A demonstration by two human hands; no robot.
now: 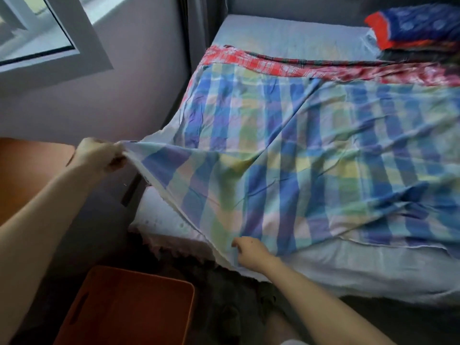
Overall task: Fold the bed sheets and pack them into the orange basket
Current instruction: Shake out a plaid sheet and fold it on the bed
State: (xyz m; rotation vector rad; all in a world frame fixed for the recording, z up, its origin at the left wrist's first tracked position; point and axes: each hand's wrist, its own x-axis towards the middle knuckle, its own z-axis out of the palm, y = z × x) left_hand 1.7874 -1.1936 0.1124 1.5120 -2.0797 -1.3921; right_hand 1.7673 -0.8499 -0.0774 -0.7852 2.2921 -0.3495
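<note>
A blue, green and yellow checked bed sheet [311, 150] lies spread over the bed. My left hand [99, 155] grips its near left corner and lifts it off the mattress edge. My right hand [251, 253] pinches the sheet's near edge lower down, at the bed's front corner. Beneath it a red checked sheet [286, 64] shows as a strip along the far side. The orange basket [124, 307] stands on the floor at the lower left, with nothing visible inside.
A folded blue and red cloth [413, 26] sits at the bed's far right corner. The light grey mattress [348, 277] is bare along its front. A wall with a window [37, 28] rises on the left, and an orange-brown surface [27, 175] lies beside my left arm.
</note>
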